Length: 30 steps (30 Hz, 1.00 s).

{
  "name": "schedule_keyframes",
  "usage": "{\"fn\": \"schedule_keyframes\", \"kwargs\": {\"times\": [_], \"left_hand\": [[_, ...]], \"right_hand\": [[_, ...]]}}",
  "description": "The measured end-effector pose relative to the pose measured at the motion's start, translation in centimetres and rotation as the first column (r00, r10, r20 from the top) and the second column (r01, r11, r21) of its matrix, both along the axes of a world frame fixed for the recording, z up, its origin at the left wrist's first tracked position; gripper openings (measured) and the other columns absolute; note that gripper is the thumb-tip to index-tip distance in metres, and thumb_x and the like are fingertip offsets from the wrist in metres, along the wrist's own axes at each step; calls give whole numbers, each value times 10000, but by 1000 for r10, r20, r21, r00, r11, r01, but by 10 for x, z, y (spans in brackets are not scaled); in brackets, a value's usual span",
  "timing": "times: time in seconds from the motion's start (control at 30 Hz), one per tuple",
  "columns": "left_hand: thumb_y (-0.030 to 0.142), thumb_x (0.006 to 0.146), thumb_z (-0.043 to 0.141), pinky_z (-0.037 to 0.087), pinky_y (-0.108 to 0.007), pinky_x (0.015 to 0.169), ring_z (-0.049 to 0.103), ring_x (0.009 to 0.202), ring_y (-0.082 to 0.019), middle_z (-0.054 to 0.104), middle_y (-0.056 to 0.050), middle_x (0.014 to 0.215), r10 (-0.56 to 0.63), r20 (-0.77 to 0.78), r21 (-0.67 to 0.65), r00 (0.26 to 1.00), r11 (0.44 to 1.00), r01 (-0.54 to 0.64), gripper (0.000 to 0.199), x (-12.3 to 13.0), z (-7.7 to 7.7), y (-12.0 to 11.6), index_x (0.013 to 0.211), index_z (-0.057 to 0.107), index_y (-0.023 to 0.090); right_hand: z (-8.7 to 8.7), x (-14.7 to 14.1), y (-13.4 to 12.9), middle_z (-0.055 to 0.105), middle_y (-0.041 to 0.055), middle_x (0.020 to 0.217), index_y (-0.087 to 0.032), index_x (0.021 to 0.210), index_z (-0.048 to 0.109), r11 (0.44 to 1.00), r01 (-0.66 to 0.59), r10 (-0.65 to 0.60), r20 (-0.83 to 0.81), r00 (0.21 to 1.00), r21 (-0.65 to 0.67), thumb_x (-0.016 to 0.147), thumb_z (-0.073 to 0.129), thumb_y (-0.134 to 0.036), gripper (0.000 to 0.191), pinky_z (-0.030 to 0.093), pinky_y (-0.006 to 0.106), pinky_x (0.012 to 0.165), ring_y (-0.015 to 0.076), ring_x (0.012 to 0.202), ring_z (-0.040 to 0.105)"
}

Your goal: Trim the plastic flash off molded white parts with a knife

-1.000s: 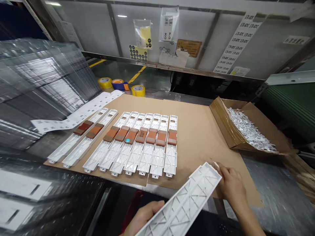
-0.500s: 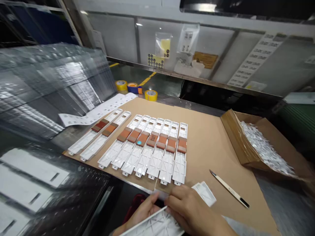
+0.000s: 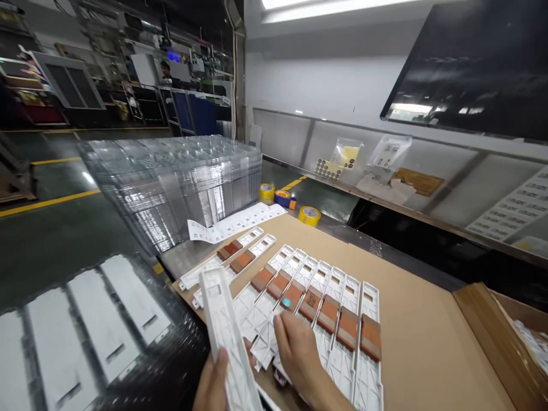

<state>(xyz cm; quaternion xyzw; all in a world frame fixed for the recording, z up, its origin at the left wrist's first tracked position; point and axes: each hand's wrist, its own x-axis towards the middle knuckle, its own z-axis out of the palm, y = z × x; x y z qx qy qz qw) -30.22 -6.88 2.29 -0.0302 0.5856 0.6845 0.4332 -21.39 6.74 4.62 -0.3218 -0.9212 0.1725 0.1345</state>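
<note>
My left hand (image 3: 214, 374) is wrapped round a long white plastic panel (image 3: 226, 337), which it holds up at a tilt with a small slot near the top. My right hand (image 3: 299, 348) is closed, thumb up, just right of the panel and over the lower ends of a row of similar parts. Whatever its fingers may hold is hidden. The white ribbed panels (image 3: 370, 299) lie side by side on a cardboard sheet (image 3: 419, 325), each with a reddish-brown block (image 3: 371, 337) across its middle. One block bears a blue dot. Two such panels lie apart at left.
At left, a black tray (image 3: 180, 348) holds several white panels. Behind it stand stacked clear plastic trays (image 3: 171, 188). A printed label strip (image 3: 231, 225) and yellow tape rolls (image 3: 309, 215) lie at the back. A cardboard box (image 3: 492, 337) of small white pieces stands at right.
The view has swung left and up. My left hand has raised the white panel to a steeper tilt, and my right hand has come off it, moving over the row.
</note>
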Motion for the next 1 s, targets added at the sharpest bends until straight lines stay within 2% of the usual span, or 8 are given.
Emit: {"fn": "schedule_keyframes", "kwargs": {"times": [0.07,0.13,0.2,0.3,0.47,0.67,0.8,1.0], "left_hand": [[734,677,539,521,-301,586,639,659,-207,692,-59,742,7,33,67,999,998,-9,663,-37,1,18,1003,631,164],[715,748,464,462,-252,478,573,501,-150,650,-52,618,-116,100,176,988,980,97,642,-69,2,40,934,637,125],[650,806,441,420,-228,431,528,434,-123,611,-45,551,-185,135,241,973,959,149,581,-91,-2,64,847,639,106],[513,870,439,468,-231,511,568,490,-122,625,-48,601,-202,151,293,968,944,151,454,-103,-15,96,775,627,111],[475,879,441,511,-260,619,629,571,-157,647,-67,624,-224,157,284,962,943,173,432,-103,-33,112,768,635,106],[535,845,474,502,-243,611,623,578,-148,670,-83,672,-268,142,245,953,942,229,467,-104,-31,104,786,652,107],[580,845,433,457,-213,513,590,520,-133,661,-95,630,-295,139,214,945,941,262,550,-103,-34,105,755,659,87],[624,813,453,402,-214,428,526,428,-118,633,-89,559,-297,149,189,943,945,268,596,-101,-33,102,795,660,66]], "right_hand": [[1,-38,34,608,126,1018,-138,1039,571,996,69,-71,46,996,48,924,457,-280,215,435,324,799,224,942,574],[-1,-73,60,533,183,1194,-96,1185,513,992,105,-114,132,985,69,817,636,-366,473,391,432,914,301,1106,499],[-6,-97,77,534,153,1205,-112,1196,517,992,107,-121,233,965,69,789,671,-423,535,385,482,930,299,1113,500],[-10,-113,90,572,79,1151,-154,1119,569,996,66,-81,349,934,55,871,592,-409,357,417,471,913,240,1062,541],[-5,-116,100,573,77,1164,-151,1094,585,1000,24,-15,441,897,-14,886,586,-371,302,427,469,917,234,1070,544],[-8,-114,124,582,63,1144,-159,1097,586,968,12,96,418,903,-249,890,584,-357,287,485,418,845,217,995,580],[-6,-102,148,616,35,1024,-146,1051,598,898,-67,215,301,929,-435,896,578,-363,268,528,339,718,173,842,616],[11,-78,139,554,84,1172,-166,1226,494,879,-238,251,-24,968,-414,879,583,-344,401,479,418,847,216,1002,571]]}}
